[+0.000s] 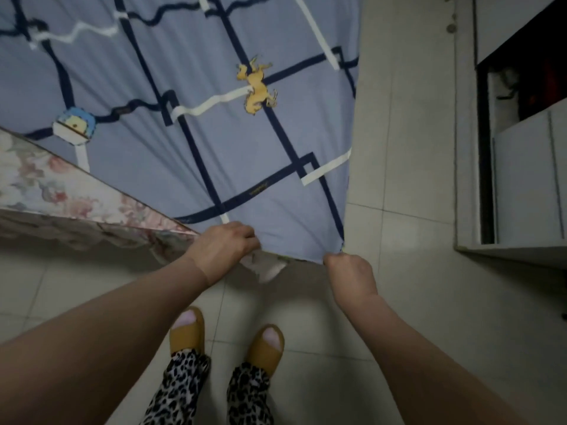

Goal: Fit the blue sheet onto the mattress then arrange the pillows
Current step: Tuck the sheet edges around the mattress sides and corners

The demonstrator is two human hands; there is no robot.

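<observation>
Head camera, looking down: a person standing at the corner of a bed grips the near edge of the blue sheet with both hands. The left hand, fingers curled over the hem, holds the cloth at about 6 o'clock in the frame; the right hand, closed in a fist, pinches the sheet's corner just toward 4 o'clock of it. The sheet, marked with dark and white lines and a yellow animal print, spreads from the hands toward 12 o'clock, drawn into folds. The floral mattress lies bare at 9 o'clock. Yellow slippers stand on the tiled floor at 6 o'clock; a white cabinet sits at 3 o'clock.
</observation>
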